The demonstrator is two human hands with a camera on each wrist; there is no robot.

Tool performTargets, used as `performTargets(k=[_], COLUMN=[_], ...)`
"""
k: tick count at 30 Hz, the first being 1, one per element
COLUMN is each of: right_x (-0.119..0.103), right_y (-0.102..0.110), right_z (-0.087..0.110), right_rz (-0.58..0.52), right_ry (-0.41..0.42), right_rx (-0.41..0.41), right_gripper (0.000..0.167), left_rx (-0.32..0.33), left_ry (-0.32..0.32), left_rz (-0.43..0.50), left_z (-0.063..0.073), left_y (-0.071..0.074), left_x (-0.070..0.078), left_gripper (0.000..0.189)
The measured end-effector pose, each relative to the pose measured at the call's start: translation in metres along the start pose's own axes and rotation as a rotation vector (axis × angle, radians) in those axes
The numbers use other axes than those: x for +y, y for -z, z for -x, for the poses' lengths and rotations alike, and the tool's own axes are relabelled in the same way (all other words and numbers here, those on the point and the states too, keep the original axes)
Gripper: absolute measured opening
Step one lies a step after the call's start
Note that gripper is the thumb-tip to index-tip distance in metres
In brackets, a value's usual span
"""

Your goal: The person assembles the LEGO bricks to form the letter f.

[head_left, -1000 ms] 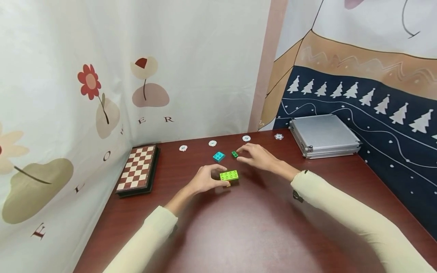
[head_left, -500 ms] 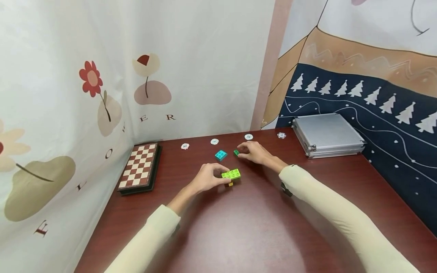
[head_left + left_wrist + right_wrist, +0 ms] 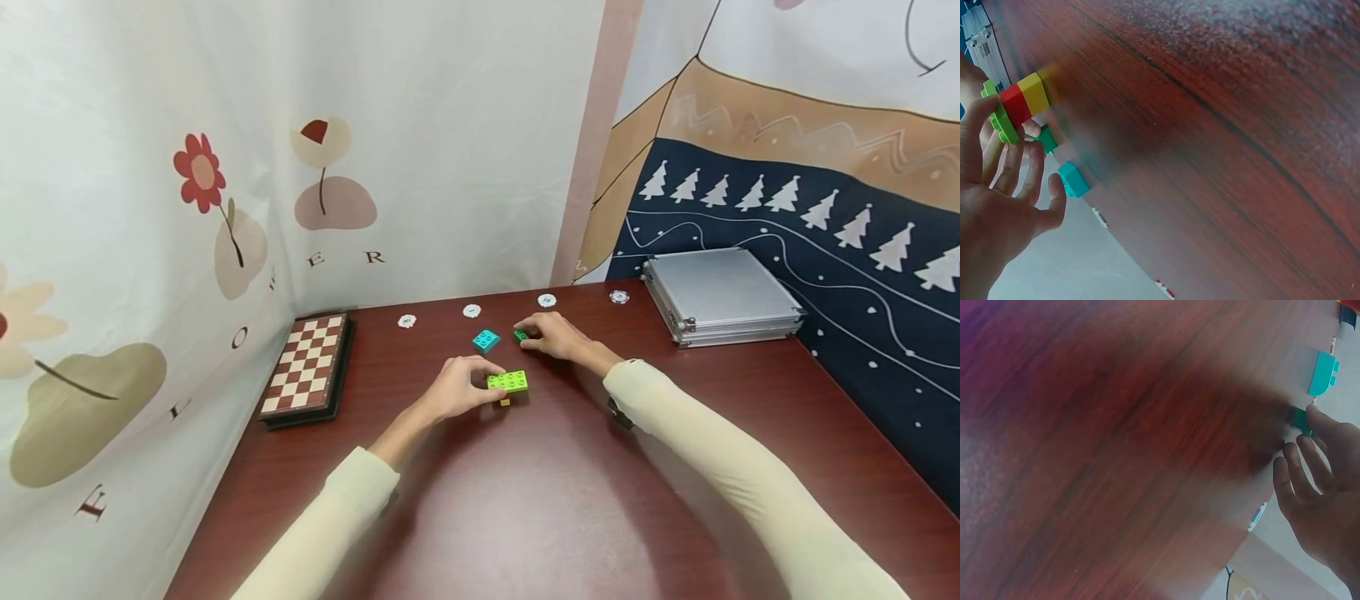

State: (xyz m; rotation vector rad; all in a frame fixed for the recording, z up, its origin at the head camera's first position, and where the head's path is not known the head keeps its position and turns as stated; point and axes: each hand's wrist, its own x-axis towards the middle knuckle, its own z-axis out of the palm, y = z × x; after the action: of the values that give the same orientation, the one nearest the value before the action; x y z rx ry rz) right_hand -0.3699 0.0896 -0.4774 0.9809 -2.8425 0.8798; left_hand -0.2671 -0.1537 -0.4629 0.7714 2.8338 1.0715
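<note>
The silver case (image 3: 723, 296) at the far right is closed, so its contents are hidden. At the far left lies a boxlike checkered board (image 3: 303, 365) with dark sides; whether it holds anything, I cannot tell.

The left hand (image 3: 456, 390) pinches a lime-green brick (image 3: 507, 381) with two rows of studs. Under that sit a red block (image 3: 1015, 105) and, lowest, a yellow block (image 3: 1034, 94). The right hand (image 3: 558, 336), farther off and to the right, is narrowed, thumb and finger gripping a small dark green brick (image 3: 521, 335). Just left of that lies a turquoise brick (image 3: 486, 340), studs up, with a rounded side.

Four pale chips (image 3: 472, 311) are spaced along the far edge of the reddish-brown surface (image 3: 570, 508), where a white curtain (image 3: 450, 167) hangs. A navy curtain (image 3: 832, 275) runs along the right edge. A strip of surface separates the checkered board from the left hand, and a broad, glossy stretch lies near, between the sleeves (image 3: 360, 483).
</note>
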Motion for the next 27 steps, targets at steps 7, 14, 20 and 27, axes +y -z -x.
performTargets(k=[7,14,20,27], right_x=[-0.002,-0.005,-0.008,-0.01], right_y=[0.001,0.001,0.0,-0.001], right_z=[0.005,0.013,0.021,0.032], right_rz=[0.004,0.003,0.011,0.016], right_ry=[-0.028,-0.037,-0.023,0.03], right_rx=[-0.025,-0.038,-0.047,-0.067], right_gripper=[0.033,0.033,0.032,0.031], left_rx=[0.017,0.025,0.011,-0.002], left_ry=[0.0,0.001,0.008,0.026], left_rz=[-0.022,-0.028,-0.021,-0.022], left_z=[-0.001,0.0,-0.001,-0.001], left_y=[-0.001,-0.002,0.0,0.002], left_x=[0.001,0.002,0.002,0.002], left_gripper=[0.03,0.03,0.032,0.032])
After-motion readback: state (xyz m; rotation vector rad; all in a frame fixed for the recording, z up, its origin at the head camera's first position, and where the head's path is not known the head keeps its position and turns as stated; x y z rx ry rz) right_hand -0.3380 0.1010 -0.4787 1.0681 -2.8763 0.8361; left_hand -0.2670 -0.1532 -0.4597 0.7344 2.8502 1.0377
